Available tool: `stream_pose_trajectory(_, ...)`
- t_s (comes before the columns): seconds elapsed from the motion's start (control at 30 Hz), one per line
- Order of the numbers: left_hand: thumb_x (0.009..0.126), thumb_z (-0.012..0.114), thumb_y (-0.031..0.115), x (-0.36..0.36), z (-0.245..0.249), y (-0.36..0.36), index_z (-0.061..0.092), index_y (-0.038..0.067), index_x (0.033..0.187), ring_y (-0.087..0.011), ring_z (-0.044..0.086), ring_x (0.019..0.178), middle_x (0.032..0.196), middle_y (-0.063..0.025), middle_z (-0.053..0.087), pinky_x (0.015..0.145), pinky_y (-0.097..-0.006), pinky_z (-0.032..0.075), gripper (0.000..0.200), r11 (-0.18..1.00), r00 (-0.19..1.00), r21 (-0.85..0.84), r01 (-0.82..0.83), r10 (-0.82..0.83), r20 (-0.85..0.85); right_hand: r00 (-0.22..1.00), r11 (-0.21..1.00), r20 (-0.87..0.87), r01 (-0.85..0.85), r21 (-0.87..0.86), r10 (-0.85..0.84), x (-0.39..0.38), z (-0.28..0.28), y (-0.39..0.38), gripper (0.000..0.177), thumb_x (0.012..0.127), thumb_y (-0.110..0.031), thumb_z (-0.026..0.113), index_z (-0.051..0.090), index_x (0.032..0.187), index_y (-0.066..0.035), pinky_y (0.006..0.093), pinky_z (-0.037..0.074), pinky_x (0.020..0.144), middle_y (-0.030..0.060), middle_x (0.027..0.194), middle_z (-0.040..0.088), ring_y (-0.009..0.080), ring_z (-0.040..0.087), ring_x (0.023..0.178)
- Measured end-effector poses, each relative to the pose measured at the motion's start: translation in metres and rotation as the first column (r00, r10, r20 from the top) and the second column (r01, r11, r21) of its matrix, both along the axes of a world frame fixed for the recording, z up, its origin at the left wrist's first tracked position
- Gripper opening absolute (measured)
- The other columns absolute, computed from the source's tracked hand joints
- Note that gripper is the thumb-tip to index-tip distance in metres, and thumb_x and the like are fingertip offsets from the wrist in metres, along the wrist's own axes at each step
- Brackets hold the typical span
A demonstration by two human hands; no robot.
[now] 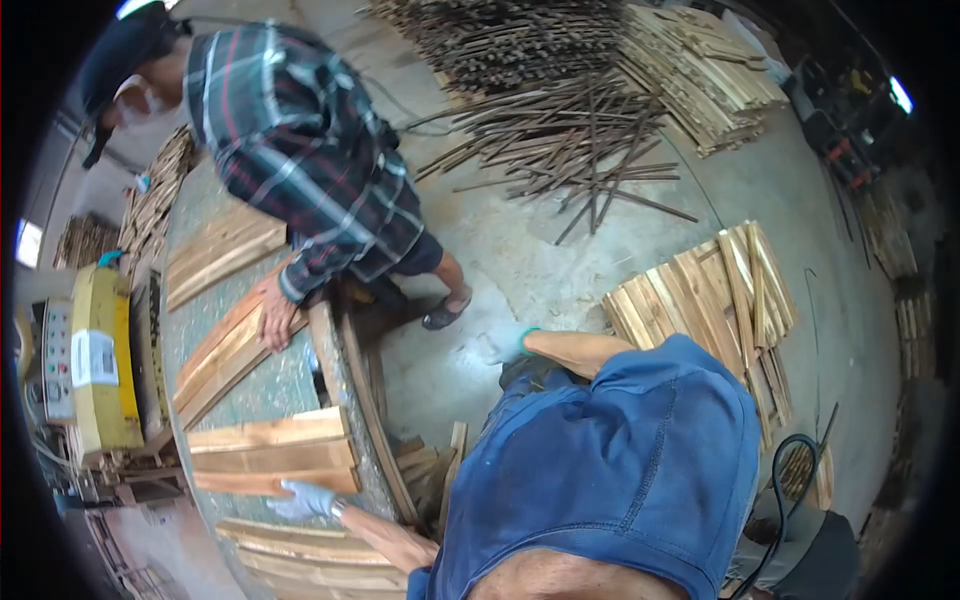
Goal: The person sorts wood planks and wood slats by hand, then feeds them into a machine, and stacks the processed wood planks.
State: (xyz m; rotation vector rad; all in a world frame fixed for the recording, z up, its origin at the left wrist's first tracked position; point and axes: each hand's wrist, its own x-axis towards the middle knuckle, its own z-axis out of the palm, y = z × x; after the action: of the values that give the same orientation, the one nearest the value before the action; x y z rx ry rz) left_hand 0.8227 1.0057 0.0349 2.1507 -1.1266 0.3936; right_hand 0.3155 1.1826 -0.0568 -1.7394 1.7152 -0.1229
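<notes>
My left hand (pixel 303 500), in a pale glove, lies with fingers stretched out at the lower edge of a group of wooden boards (pixel 270 455) on the green-topped table (pixel 270 385). More boards (pixel 310 550) lie just below that hand. My right hand (pixel 505 343), in a light glove with a green cuff, is held in front of my body over the floor. Its fingers blur into the pale background, so I cannot see whether it holds anything.
A co-worker in a plaid shirt (pixel 300 150) leans over the table, one bare hand (pixel 275 312) on other boards (pixel 235 350). A yellow machine (pixel 105 370) stands at the left. Board stacks (pixel 680 290) and thin dark sticks (pixel 570 140) lie on the floor.
</notes>
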Motion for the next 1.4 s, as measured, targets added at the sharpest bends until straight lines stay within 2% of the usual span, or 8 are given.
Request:
stream_pose_trajectory(0.1, 0.094, 0.057, 0.027, -0.106, 0.04, 0.04, 0.043, -0.002, 0.138, -0.0356, 0.047, 0.126, 0.138, -0.022, 0.047, 0.108, -0.0438, 0.036, 0.054, 0.945, 0.953, -0.136, 0.299, -0.289, 0.089, 0.866, 0.87, 0.102, 0.493, -0.011, -0.49, -0.092, -0.197, 0.076, 0.035, 0.08, -0.041, 0.057, 0.071, 0.087, -0.01, 0.0436, 0.05, 0.067, 0.0129, 0.087, 0.071, 0.0317, 0.065, 0.075)
stream_pose_trajectory(0.23, 0.09, 0.058, 0.007, -0.279, 0.023, 0.074, 0.051, -0.008, 0.128, -0.0321, 0.054, 0.118, 0.128, -0.0227, 0.056, 0.103, -0.039, 0.041, 0.041, 0.713, 0.652, -0.221, 0.666, -0.699, -0.293, 0.605, 0.471, -0.102, 0.705, 0.531, -0.79, -0.16, -0.074, 0.145, 0.05, 0.084, -0.053, 0.053, 0.07, 0.078, -0.006, 0.0365, 0.049, 0.056, 0.0123, 0.075, 0.068, 0.0236, 0.064, 0.063)
stream_pose_trajectory(0.43, 0.087, 0.06, 0.008, -0.512, 0.026, 0.07, 0.065, 0.001, 0.115, -0.0317, 0.065, 0.094, 0.102, -0.0175, 0.067, 0.084, -0.0385, 0.05, 0.03, 0.071, -0.004, -0.136, 0.988, -0.873, -0.488, 0.752, 0.707, -0.078, 0.644, 0.292, -0.654, -0.25, -0.18, 0.189, 0.053, 0.083, -0.047, 0.052, 0.068, 0.107, -0.002, 0.0405, 0.053, 0.075, 0.0219, 0.098, 0.069, 0.0314, 0.069, 0.084)
stream_pose_trajectory(0.6, 0.085, 0.061, 0.014, -0.627, 0.023, 0.018, 0.064, 0.003, 0.116, -0.0333, 0.063, 0.091, 0.099, -0.0178, 0.066, 0.081, -0.0404, 0.049, 0.032, -0.206, -0.205, -0.034, 0.978, -0.915, -0.347, 0.503, 0.474, -0.024, 0.827, 0.303, -0.864, -0.319, -0.193, 0.152, 0.052, 0.084, -0.05, 0.054, 0.069, 0.091, -0.001, 0.0408, 0.052, 0.067, 0.0171, 0.079, 0.068, 0.0293, 0.066, 0.07)
stream_pose_trajectory(0.9, 0.089, 0.062, 0.011, -0.812, -0.033, -0.13, 0.059, -0.004, 0.124, -0.0178, 0.062, 0.109, 0.121, -0.0149, 0.065, 0.094, -0.0292, 0.047, 0.038, -0.151, -0.14, -0.046, 0.987, -0.702, -0.698, -0.144, -0.044, 0.227, 0.917, 0.396, -0.963, -0.395, -0.171, 0.117, 0.042, 0.088, -0.041, 0.06, 0.063, 0.071, -0.003, 0.0332, 0.045, 0.046, 0.0079, 0.058, 0.059, 0.0159, 0.056, 0.047)
stream_pose_trajectory(1.1, 0.085, 0.065, 0.022, -0.948, -0.262, -0.264, 0.063, -0.001, 0.119, -0.0236, 0.065, 0.104, 0.115, -0.0175, 0.067, 0.092, -0.0324, 0.048, 0.042, -0.297, 0.255, 0.459, 0.837, -0.531, -0.808, -0.602, -0.566, -0.159, 0.581, 0.585, -0.782, -0.365, -0.143, 0.149, 0.032, 0.091, -0.036, 0.062, 0.062, 0.08, -0.006, 0.0297, 0.045, 0.047, 0.0066, 0.065, 0.062, 0.0154, 0.055, 0.05)
stream_pose_trajectory(1.17, 0.083, 0.065, 0.026, -0.984, -0.301, -0.285, 0.064, -0.001, 0.118, -0.0249, 0.066, 0.103, 0.115, -0.0182, 0.067, 0.089, -0.0336, 0.049, 0.044, -0.521, 0.458, 0.728, 0.445, -0.566, -0.685, -0.646, -0.589, -0.145, 0.55, 0.592, -0.749, -0.35, -0.128, 0.145, 0.034, 0.089, -0.036, 0.063, 0.062, 0.077, -0.005, 0.0309, 0.043, 0.044, 0.0056, 0.062, 0.061, 0.0162, 0.056, 0.048)
stream_pose_trajectory(1.4, 0.082, 0.064, 0.028, -1.053, -0.311, -0.301, 0.064, -0.001, 0.118, -0.0211, 0.065, 0.086, 0.096, -0.0125, 0.07, 0.076, -0.0326, 0.05, 0.046, -0.528, 0.258, 0.36, 0.769, -0.259, -0.931, -0.415, -0.484, -0.252, 0.71, 0.512, -0.874, -0.393, -0.108, 0.077, 0.043, 0.088, -0.044, 0.06, 0.067, 0.085, -0.002, 0.0385, 0.052, 0.063, 0.0144, 0.074, 0.067, 0.0266, 0.065, 0.067)
